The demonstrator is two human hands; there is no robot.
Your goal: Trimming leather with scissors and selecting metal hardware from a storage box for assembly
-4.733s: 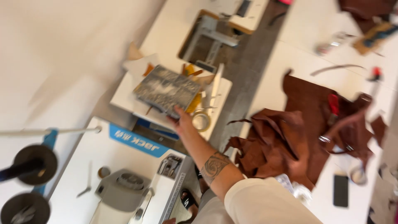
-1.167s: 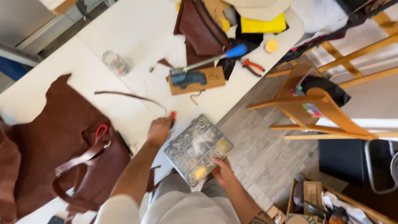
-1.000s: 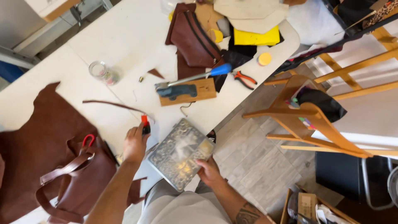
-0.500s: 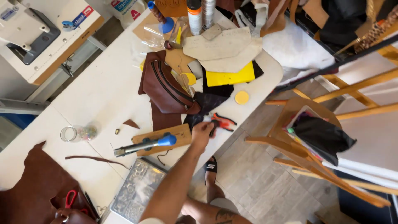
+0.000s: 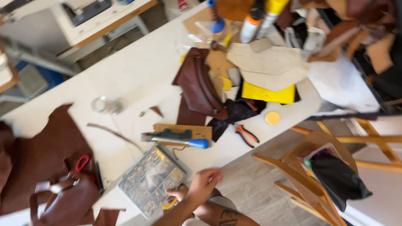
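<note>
a: any pkgs, labels, signs, screens?

b: no screens or signs. clear flat compartment box [image 5: 151, 181] at near table edge, rectangular, full of small brass-coloured bits, lying just left of a hand [image 5: 204, 184].

a: more?

b: far end of table: two upright bottles, one white w/ orange band [image 5: 250, 24], one yellow-topped [image 5: 269, 16], side by side. blue-capped bottle [image 5: 216, 20] just left of them. red-and-white label [image 5: 183, 5] at top edge, blurred, cut off.
</note>
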